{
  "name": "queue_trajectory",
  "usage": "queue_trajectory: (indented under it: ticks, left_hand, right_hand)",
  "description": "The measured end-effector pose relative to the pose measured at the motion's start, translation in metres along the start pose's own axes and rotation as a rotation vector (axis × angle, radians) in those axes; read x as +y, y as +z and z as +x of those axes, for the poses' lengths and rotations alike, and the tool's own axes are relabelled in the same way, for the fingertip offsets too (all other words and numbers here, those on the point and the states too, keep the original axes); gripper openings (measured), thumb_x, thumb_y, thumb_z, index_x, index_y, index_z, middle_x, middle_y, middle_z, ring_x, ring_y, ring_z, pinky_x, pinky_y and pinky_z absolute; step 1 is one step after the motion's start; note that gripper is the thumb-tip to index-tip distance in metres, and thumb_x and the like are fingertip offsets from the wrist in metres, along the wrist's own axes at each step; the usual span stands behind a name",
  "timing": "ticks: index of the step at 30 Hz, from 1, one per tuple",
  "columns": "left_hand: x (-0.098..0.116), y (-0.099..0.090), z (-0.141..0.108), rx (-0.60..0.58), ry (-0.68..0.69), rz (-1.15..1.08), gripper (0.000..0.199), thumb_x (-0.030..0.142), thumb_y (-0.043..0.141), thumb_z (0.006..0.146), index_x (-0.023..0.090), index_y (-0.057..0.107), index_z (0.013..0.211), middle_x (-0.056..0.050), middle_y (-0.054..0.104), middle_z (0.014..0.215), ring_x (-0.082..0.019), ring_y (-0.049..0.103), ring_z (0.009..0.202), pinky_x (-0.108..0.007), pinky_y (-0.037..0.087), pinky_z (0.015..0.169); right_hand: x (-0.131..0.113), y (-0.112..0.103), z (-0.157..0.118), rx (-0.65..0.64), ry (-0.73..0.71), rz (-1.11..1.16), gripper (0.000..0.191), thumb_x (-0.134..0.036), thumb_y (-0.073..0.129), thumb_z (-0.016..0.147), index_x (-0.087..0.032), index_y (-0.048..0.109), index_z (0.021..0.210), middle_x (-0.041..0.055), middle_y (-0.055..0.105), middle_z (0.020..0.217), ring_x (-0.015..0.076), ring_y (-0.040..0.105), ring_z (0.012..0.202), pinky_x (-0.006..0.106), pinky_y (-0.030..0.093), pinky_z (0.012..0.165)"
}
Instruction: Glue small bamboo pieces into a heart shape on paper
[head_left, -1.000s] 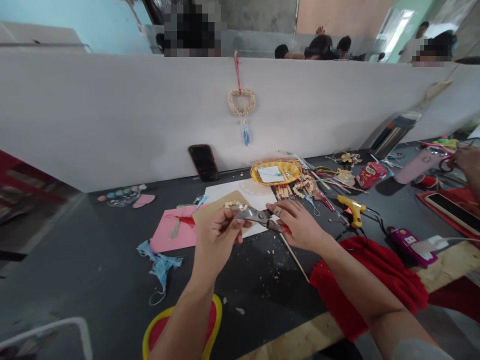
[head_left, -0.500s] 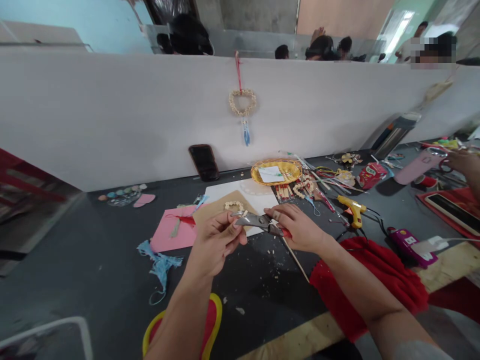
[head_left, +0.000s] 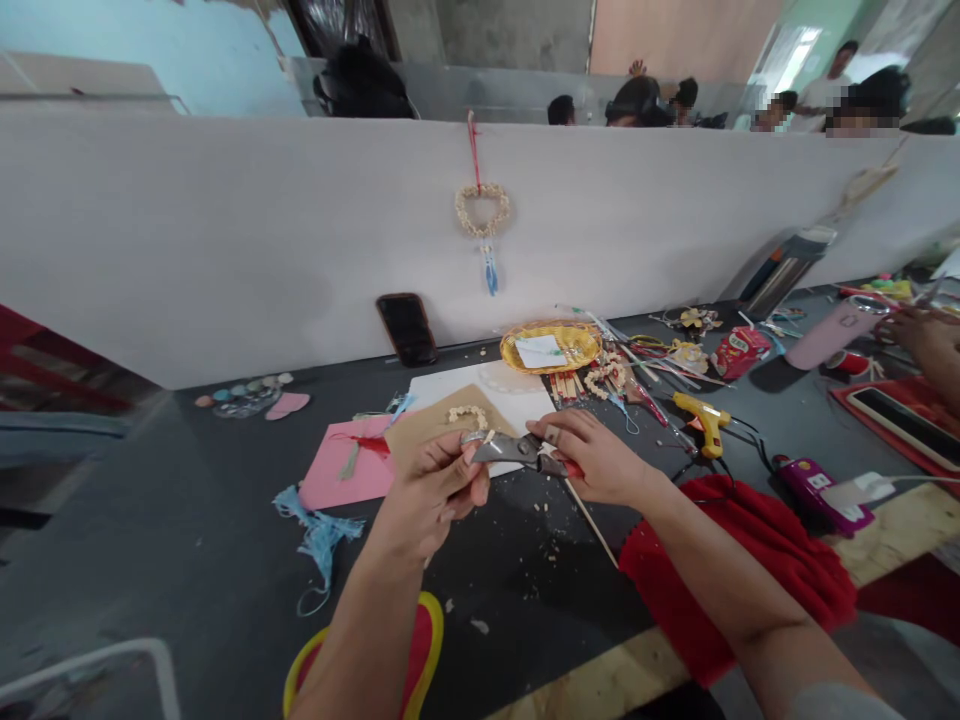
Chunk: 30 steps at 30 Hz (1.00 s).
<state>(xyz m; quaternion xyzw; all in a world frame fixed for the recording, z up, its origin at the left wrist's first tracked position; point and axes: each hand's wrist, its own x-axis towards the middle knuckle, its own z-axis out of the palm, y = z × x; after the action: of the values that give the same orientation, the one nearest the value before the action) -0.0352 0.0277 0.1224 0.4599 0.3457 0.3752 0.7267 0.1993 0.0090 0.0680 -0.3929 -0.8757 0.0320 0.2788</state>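
My right hand (head_left: 600, 455) is wrapped around the red handle of grey-bladed pruning shears (head_left: 517, 448), which point left. In front of it, the fingers of my left hand (head_left: 442, 485) are pinched together at the blade tips. A small pale wooden piece (head_left: 490, 437) shows between those fingertips and the blades. Just behind the hands, a curved string of pale beads (head_left: 466, 412) lies on brown card (head_left: 420, 428). A thin wooden stick (head_left: 594, 522) slants down from below my right hand, with pale clippings scattered on the dark table beside it.
Left of the hands are pink paper (head_left: 341, 470) and a blue tassel (head_left: 321, 535). Behind stand a phone (head_left: 406, 330) and a yellow basket (head_left: 510, 350). A glue gun (head_left: 703, 422), red cloth (head_left: 735, 560) and pink bottle (head_left: 838, 332) are at right, near another person's hand (head_left: 926, 335).
My hands and the shears stay almost in place; the left fingers have shifted slightly at the blade tips. The other person's hand at right has moved a little.
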Motion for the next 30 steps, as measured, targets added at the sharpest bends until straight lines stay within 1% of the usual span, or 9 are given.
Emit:
queue_trajectory:
  ticks: [3, 7, 11, 15, 19, 21, 24, 28, 30]
  left_hand:
    - [0.001, 0.001, 0.0, 0.008, -0.004, -0.013, 0.038, 0.04, 0.082, 0.061, 0.014, 0.054, 0.061, 0.001, 0.057, 0.044, 0.0, 0.026, 0.031, -0.014, 0.014, 0.032]
    - [-0.002, 0.002, 0.001, 0.012, -0.001, -0.022, 0.039, 0.04, 0.082, 0.062, 0.014, 0.054, 0.061, 0.001, 0.057, 0.044, 0.0, 0.025, 0.03, -0.014, 0.014, 0.032]
    - [-0.007, 0.001, 0.005, 0.098, 0.127, 0.076, 0.036, 0.043, 0.078, 0.069, 0.013, 0.059, 0.069, 0.001, 0.062, 0.052, 0.0, 0.033, 0.033, -0.014, 0.019, 0.035]
    - [-0.011, -0.002, 0.006, 0.151, 0.208, 0.201, 0.032, 0.044, 0.073, 0.076, 0.014, 0.062, 0.075, -0.001, 0.066, 0.064, -0.004, 0.046, 0.041, -0.015, 0.03, 0.04]
    - [-0.011, 0.0, 0.003, 0.211, 0.32, 0.366, 0.021, 0.036, 0.07, 0.08, 0.016, 0.065, 0.083, -0.001, 0.068, 0.072, -0.007, 0.054, 0.052, -0.018, 0.041, 0.049]
    - [-0.012, 0.001, 0.001, 0.254, 0.392, 0.458, 0.016, 0.032, 0.066, 0.083, 0.016, 0.065, 0.083, -0.001, 0.068, 0.073, -0.007, 0.054, 0.052, -0.019, 0.043, 0.051]
    - [-0.014, -0.001, 0.0, 0.263, 0.402, 0.485, 0.016, 0.03, 0.062, 0.086, 0.016, 0.065, 0.08, -0.001, 0.067, 0.071, -0.005, 0.049, 0.045, -0.019, 0.038, 0.045]
    - [-0.014, -0.005, 0.002, 0.178, 0.291, 0.303, 0.025, 0.037, 0.068, 0.08, 0.014, 0.061, 0.071, -0.001, 0.063, 0.06, -0.003, 0.037, 0.035, -0.018, 0.026, 0.036]
    - [-0.013, -0.006, 0.002, 0.151, 0.251, 0.245, 0.029, 0.039, 0.071, 0.076, 0.014, 0.06, 0.069, -0.002, 0.064, 0.058, -0.002, 0.034, 0.034, -0.018, 0.023, 0.036]
  right_hand:
    - [-0.001, 0.0, 0.0, -0.005, 0.0, 0.021, 0.074, -0.002, 0.051, 0.068, -0.017, 0.041, 0.14, 0.0151, 0.055, 0.126, 0.0267, 0.051, 0.117, 0.046, 0.048, 0.097]
    - [-0.002, 0.001, 0.0, -0.007, 0.022, 0.014, 0.072, -0.003, 0.052, 0.071, -0.017, 0.041, 0.14, 0.015, 0.056, 0.125, 0.0266, 0.052, 0.115, 0.045, 0.048, 0.096]
    - [-0.001, 0.001, 0.001, 0.015, 0.073, -0.024, 0.07, -0.006, 0.053, 0.074, -0.018, 0.04, 0.142, 0.0143, 0.055, 0.126, 0.0267, 0.052, 0.114, 0.045, 0.047, 0.098]
    - [-0.001, 0.0, 0.001, 0.053, 0.1, -0.078, 0.067, -0.008, 0.052, 0.076, -0.019, 0.042, 0.14, 0.013, 0.055, 0.125, 0.026, 0.052, 0.113, 0.045, 0.046, 0.097]
    - [-0.004, -0.003, 0.002, 0.088, 0.112, -0.107, 0.07, -0.007, 0.052, 0.075, -0.02, 0.04, 0.142, 0.013, 0.055, 0.124, 0.0266, 0.051, 0.112, 0.046, 0.046, 0.097]
    - [-0.006, -0.004, 0.002, 0.081, 0.114, -0.1, 0.072, -0.007, 0.051, 0.074, -0.02, 0.037, 0.144, 0.0131, 0.056, 0.124, 0.0272, 0.051, 0.113, 0.047, 0.046, 0.097]
    - [-0.008, -0.005, 0.002, 0.038, 0.111, -0.058, 0.073, -0.005, 0.051, 0.074, -0.02, 0.036, 0.144, 0.0135, 0.054, 0.129, 0.0271, 0.05, 0.116, 0.047, 0.045, 0.099]
    - [-0.009, -0.004, 0.002, 0.01, 0.09, -0.019, 0.072, -0.004, 0.05, 0.074, -0.019, 0.037, 0.143, 0.0137, 0.052, 0.134, 0.0272, 0.048, 0.121, 0.047, 0.044, 0.102]
    - [-0.009, -0.004, 0.002, 0.017, 0.077, -0.023, 0.072, -0.004, 0.05, 0.074, -0.019, 0.037, 0.143, 0.0139, 0.052, 0.132, 0.0273, 0.049, 0.12, 0.048, 0.045, 0.101]
